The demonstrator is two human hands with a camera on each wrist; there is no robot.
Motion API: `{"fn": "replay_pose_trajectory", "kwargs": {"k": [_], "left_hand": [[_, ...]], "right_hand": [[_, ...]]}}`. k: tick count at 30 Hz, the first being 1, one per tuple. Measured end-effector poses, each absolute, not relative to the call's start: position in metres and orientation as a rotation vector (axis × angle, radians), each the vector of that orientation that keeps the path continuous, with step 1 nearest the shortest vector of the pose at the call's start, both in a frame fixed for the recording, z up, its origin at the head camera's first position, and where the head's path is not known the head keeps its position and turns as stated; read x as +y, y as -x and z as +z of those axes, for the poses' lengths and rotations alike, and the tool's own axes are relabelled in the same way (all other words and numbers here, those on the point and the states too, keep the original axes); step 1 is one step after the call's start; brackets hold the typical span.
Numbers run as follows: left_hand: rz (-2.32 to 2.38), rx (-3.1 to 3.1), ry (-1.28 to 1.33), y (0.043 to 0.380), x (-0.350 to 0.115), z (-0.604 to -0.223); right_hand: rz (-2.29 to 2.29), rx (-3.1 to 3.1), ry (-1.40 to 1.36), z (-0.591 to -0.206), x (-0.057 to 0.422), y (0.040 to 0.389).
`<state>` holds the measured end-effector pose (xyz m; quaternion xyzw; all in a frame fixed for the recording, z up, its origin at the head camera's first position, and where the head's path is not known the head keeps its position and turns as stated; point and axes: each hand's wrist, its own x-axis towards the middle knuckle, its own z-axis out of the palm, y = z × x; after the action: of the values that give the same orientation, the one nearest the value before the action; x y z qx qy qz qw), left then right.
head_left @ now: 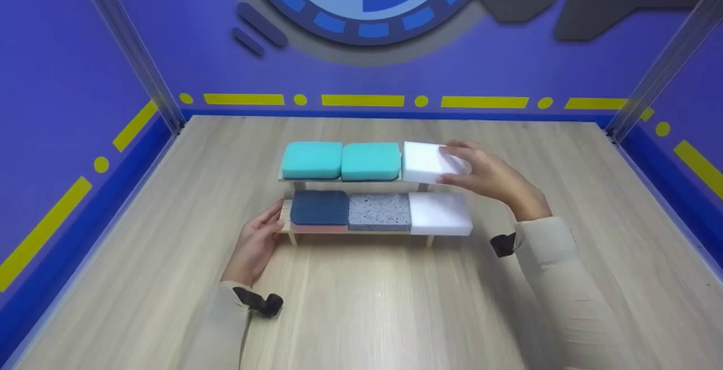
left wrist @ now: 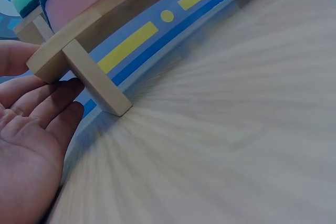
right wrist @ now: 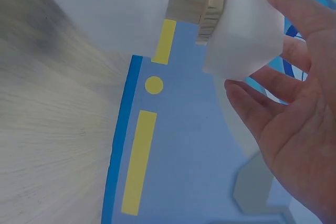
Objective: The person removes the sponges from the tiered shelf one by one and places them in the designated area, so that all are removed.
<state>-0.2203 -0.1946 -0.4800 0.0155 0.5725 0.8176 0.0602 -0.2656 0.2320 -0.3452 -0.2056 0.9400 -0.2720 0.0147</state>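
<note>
A small two-tier wooden rack [head_left: 286, 216] stands mid-table with sponges on both tiers. At the lower tier's left end, my left hand [head_left: 257, 246] pinches the board; the left wrist view has the thumb above the board [left wrist: 84, 35] and the fingers beneath. My right hand [head_left: 494, 175] holds a white sponge block [head_left: 423, 161] at the upper tier's right end, thumb on one side and fingers on the other. Left of it sit two turquoise sponges [head_left: 312, 159]. Below are a dark blue-topped pink sponge [head_left: 320, 208], a speckled grey block [head_left: 379, 212] and another white block [head_left: 440, 213].
Light wood-grain table [head_left: 361, 313] extends around the rack. Blue panels with yellow dashes [head_left: 362, 100] enclose the back and sides, joined by metal corner posts [head_left: 130, 48]. The lower white block overhangs the lower board's right end.
</note>
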Motion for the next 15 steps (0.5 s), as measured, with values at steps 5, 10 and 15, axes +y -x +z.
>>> {"fn": "replay_pose_trajectory", "kwargs": {"k": [5,10,15], "left_hand": [[2.483,1.741,-0.027,0.221,-0.193,-0.481],[2.484,1.733,0.010,0.221,-0.193,-0.481],[2.466,1.753,0.012,0.221,-0.193,-0.480]], "right_hand": [[-0.867,2.938,0.620,-0.345,0.237,0.263],[-0.902,2.950,0.640,-0.346,0.244,0.261],[-0.943,2.957,0.646,-0.349,0.252,0.260]]}}
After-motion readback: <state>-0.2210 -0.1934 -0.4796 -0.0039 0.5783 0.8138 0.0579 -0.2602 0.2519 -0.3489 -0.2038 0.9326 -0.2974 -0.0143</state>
